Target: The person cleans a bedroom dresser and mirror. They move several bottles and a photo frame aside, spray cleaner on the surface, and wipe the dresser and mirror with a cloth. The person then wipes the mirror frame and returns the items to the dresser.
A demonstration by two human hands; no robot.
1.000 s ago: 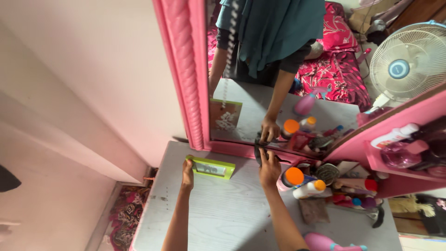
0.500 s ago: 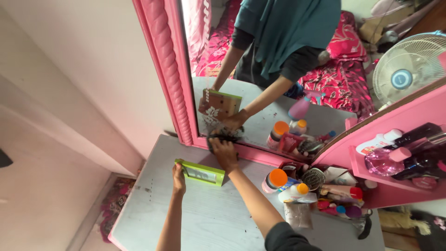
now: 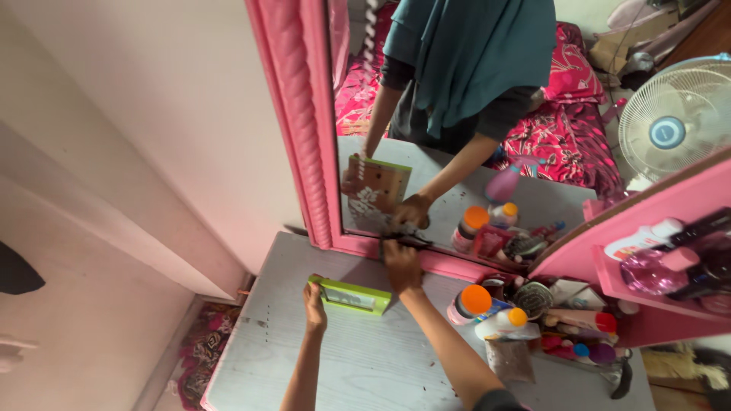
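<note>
While both arms are reaching out over the dresser top, the scene is reading as follows:

Frame, place: the green picture frame (image 3: pixel 352 295) is standing on the grey dresser top (image 3: pixel 365 365), just in front of the pink mirror frame (image 3: pixel 301 122) and left of the clutter of bottles.
Frame, axis: its long side is running left to right, roughly parallel to the mirror's lower edge; its face is tipping towards the person, its back showing in the mirror (image 3: pixel 457 152).
Left hand: the left hand (image 3: pixel 314 299) is gripping the frame's left end, fingers curling around that edge, forearm stretching straight up from the near edge of the top.
Right hand: the right hand (image 3: pixel 401 261) is pressing a dark cloth-like thing (image 3: pixel 403 240) against the mirror's bottom rail, just beyond the frame's right end; fingers are lying closed over it, though how tightly cannot be told.
Right arm: it is slanting in from the lower right, elbow bent, dark sleeve showing at the bottom.
Open room: bare grey surface is lying in front of and left of the frame, out to the left edge.
Crowding: the orange-capped bottle (image 3: pixel 472 302) and its neighbours are standing near the right arm, filling the right side beneath the pink shelf (image 3: pixel 647 289).
</note>
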